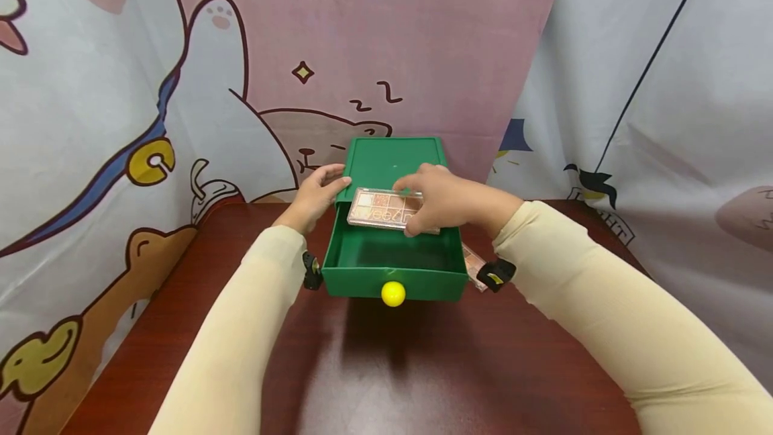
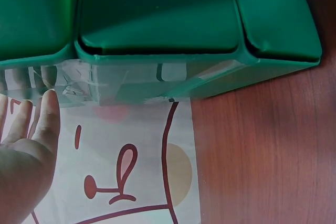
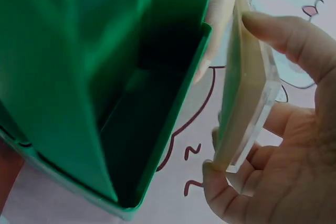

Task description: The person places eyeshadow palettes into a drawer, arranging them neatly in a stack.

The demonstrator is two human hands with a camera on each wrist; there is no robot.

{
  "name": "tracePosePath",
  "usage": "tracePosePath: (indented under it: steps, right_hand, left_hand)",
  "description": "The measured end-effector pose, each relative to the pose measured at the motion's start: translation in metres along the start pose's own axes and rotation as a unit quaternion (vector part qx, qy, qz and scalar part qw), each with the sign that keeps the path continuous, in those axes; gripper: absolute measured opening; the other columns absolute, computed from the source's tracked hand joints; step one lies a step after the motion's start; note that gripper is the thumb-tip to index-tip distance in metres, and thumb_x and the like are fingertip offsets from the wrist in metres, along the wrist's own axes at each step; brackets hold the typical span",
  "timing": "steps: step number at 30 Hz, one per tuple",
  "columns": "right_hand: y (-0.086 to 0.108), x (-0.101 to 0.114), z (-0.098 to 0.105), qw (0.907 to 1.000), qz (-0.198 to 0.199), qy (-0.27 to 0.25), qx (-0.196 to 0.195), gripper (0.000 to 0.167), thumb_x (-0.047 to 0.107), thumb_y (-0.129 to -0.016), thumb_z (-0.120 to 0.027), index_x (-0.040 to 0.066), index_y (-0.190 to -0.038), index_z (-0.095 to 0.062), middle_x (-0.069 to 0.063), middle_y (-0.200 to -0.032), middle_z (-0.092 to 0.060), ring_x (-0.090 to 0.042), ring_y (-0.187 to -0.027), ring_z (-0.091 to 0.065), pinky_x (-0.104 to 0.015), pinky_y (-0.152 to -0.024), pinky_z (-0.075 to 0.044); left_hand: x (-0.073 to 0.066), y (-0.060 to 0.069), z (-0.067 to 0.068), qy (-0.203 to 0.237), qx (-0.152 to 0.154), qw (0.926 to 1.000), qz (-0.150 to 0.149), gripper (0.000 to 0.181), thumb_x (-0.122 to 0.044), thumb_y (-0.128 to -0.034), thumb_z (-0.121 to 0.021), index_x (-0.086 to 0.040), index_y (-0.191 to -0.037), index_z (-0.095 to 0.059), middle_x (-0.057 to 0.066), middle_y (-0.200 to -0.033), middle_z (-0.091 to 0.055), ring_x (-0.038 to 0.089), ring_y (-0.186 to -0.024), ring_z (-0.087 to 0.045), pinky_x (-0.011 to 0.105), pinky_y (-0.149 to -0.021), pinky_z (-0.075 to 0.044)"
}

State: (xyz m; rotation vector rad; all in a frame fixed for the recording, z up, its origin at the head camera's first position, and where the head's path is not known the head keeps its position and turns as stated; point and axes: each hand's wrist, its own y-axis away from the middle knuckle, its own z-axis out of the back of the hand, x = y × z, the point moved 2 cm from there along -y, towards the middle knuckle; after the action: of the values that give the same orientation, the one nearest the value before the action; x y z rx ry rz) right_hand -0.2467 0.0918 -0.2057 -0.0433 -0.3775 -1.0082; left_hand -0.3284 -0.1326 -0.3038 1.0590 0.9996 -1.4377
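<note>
My right hand grips a flat eyeshadow palette by its right end, above the pulled-out drawer of a green box. In the right wrist view the thumb and fingers of the right hand pinch the clear-edged palette near the drawer's opening. A yellow round knob sits on the drawer front. My left hand rests its fingers against the left side of the box; the left wrist view shows those fingertips at the box's shiny side.
A second palette lies on the reddish-brown table at the right of the drawer, partly hidden by the drawer and right wrist. Behind the box hangs a cartoon-printed cloth. Each wrist wears a small black camera.
</note>
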Motion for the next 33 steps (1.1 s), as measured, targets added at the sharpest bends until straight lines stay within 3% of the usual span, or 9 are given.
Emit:
tracePosePath:
  steps: [5, 14, 18, 33]
  right_hand:
    - [-0.009, 0.012, -0.002, 0.9978, -0.008, 0.04, 0.053, 0.067, 0.022, -0.079, -0.074, 0.012, -0.141, -0.051, -0.016, -0.127, -0.046, -0.03, -0.111, -0.038, -0.039, -0.086, -0.042]
    - [-0.026, 0.023, -0.01, 0.9871, -0.028, 0.09, 0.129, 0.067, 0.024, -0.083, -0.074, 0.015, -0.144, -0.047, -0.016, -0.148, -0.038, -0.034, -0.133, -0.032, -0.042, -0.098, -0.041]
    - [-0.029, 0.025, -0.016, 0.984, -0.04, 0.104, 0.139, 0.067, 0.025, -0.082, -0.075, 0.016, -0.143, -0.048, -0.017, -0.15, -0.033, -0.035, -0.135, -0.03, -0.043, -0.099, -0.041]
    - [-0.031, 0.033, -0.025, 0.9754, -0.038, 0.135, 0.17, 0.069, 0.026, -0.083, -0.076, 0.009, -0.143, -0.047, -0.014, -0.144, -0.045, -0.03, -0.128, -0.043, -0.04, -0.101, -0.043]
  left_hand:
    - [0.001, -0.001, 0.0, -0.005, 0.003, 1.0, 0.001, 0.051, -0.032, -0.0988, -0.056, -0.017, -0.145, -0.042, 0.004, -0.148, -0.041, 0.024, -0.133, -0.042, 0.043, -0.109, -0.037]
    - [-0.003, 0.004, 0.0, -0.005, 0.002, 1.0, 0.002, 0.05, -0.031, -0.0994, -0.055, -0.016, -0.145, -0.042, 0.006, -0.148, -0.041, 0.025, -0.133, -0.041, 0.043, -0.109, -0.037]
    - [0.001, 0.0, 0.0, -0.003, -0.001, 1.0, 0.0, 0.05, -0.032, -0.0986, -0.056, -0.016, -0.145, -0.043, 0.005, -0.147, -0.042, 0.024, -0.132, -0.043, 0.043, -0.108, -0.039]
    - [0.002, -0.001, 0.001, 0.004, 0.003, 1.0, -0.004, 0.05, -0.031, -0.0988, -0.056, -0.016, -0.145, -0.043, 0.006, -0.147, -0.042, 0.024, -0.133, -0.042, 0.044, -0.108, -0.039]
